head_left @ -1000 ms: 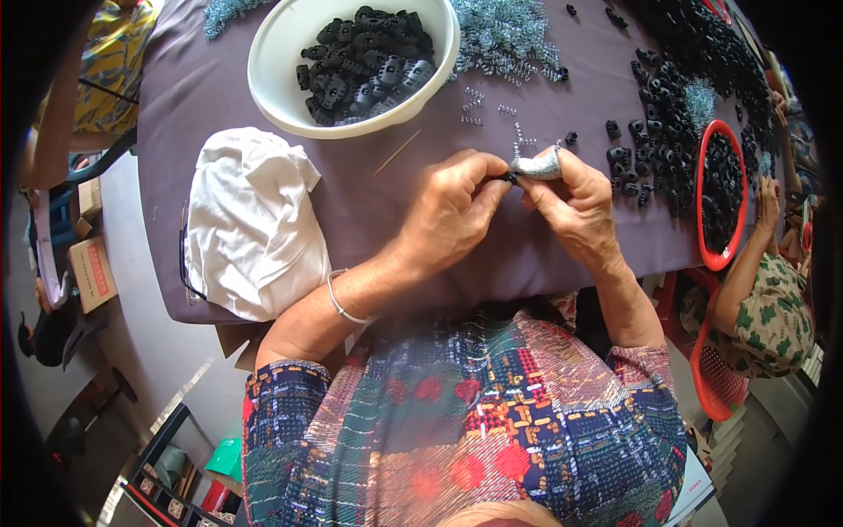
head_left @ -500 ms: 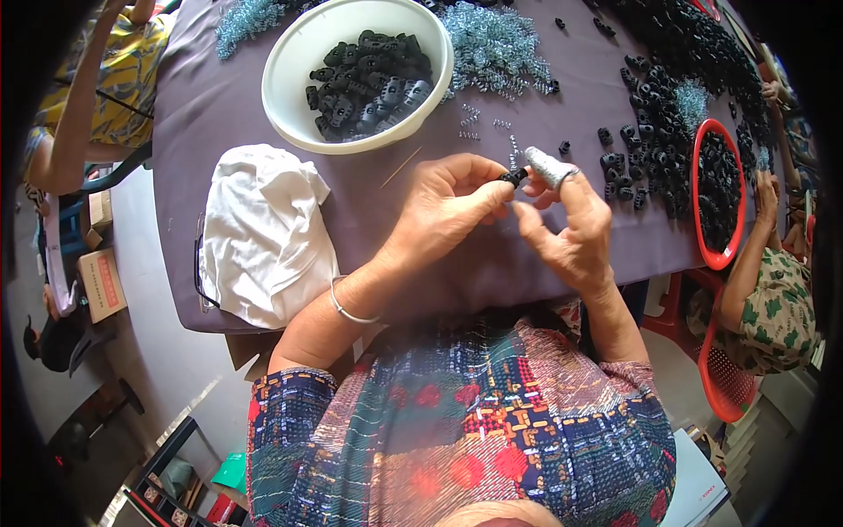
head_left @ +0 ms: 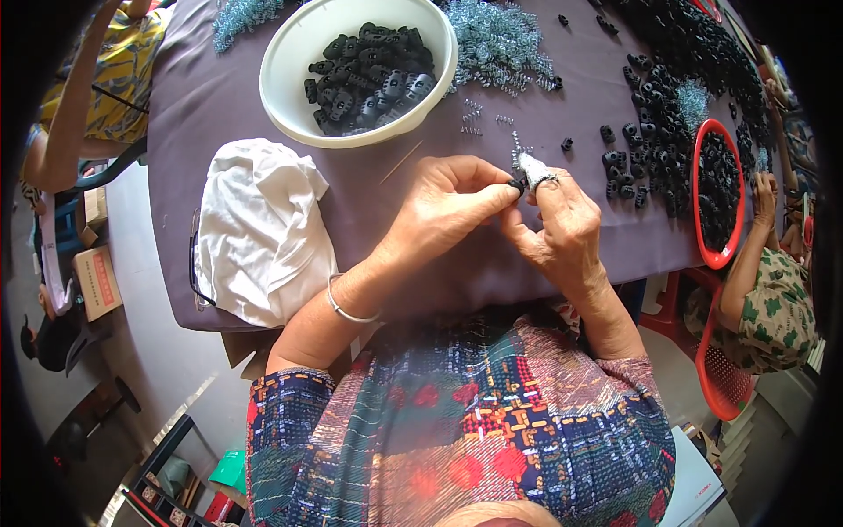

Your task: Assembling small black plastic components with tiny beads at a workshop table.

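Observation:
My left hand (head_left: 445,200) pinches a small black plastic cord lock (head_left: 516,185) between thumb and forefinger. Against the same piece, my right hand (head_left: 562,224) presses its forefinger, which is wrapped in a whitish cover (head_left: 532,169); the fingers are bent in and partly hide the cord lock. Just beyond the fingertips, a few small metal springs (head_left: 516,142) lie on the table. Farther off, a white bowl (head_left: 274,97) holds many black cord locks (head_left: 373,75).
A heap of springs (head_left: 500,48) lies beside the bowl. Loose black parts (head_left: 628,167) and a red-rimmed basket (head_left: 700,206) are at right. A thin wooden stick (head_left: 401,162) and white cloth (head_left: 263,233) lie left on the purple tablecloth (head_left: 421,285). Another person's hand (head_left: 766,195) is at far right.
My right hand has moved slightly left and closed in, its wrapped forefinger now bent onto the cord lock. The left hand keeps its pinch, shifted only slightly.

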### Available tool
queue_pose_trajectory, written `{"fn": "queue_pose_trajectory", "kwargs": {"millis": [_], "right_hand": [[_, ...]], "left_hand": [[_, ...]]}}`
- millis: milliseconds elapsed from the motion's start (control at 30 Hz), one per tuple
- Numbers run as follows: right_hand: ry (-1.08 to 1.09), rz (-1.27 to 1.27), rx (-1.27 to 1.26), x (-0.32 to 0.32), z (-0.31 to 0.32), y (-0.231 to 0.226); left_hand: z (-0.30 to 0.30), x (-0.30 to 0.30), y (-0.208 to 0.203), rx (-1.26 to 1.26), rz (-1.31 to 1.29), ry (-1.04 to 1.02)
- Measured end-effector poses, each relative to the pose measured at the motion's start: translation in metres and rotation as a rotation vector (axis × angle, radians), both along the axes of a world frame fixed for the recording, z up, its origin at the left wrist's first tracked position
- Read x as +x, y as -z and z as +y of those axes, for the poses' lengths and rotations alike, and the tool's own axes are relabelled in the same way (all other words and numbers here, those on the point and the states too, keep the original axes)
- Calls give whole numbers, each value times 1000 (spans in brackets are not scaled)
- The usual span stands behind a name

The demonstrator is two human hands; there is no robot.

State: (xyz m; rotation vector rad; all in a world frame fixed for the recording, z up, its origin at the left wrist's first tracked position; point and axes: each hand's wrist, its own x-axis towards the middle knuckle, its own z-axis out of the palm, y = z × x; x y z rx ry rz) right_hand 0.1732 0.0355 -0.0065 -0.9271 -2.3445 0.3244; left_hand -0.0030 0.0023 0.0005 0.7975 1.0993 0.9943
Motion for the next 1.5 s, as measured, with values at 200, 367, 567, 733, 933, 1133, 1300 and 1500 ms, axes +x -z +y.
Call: {"fn": "queue_pose_trajectory", "kwargs": {"millis": [200,367,567,733,933,1133,1300,1500], "right_hand": [[-9,58,-35,1,0,0],[-20,20,-9,4,1,3],[-45,30,18,3,1,8],[-58,88,26,1,3,13],[-91,142,96,0,6,17],[-109,114,-7,10,2,10],[149,204,35,30,10,13],[319,28,167,46,35,9]], "left_hand": [[0,0,-2,-25,-24,20],[0,3,-1,68,127,-6],[-2,2,0,48,163,29],[0,0,0,65,211,44],[4,-1,-4,68,180,48],[-2,2,-9,18,142,45],[-4,4,-3,629,619,-265],[11,-24,-14,980,947,-658]]}}
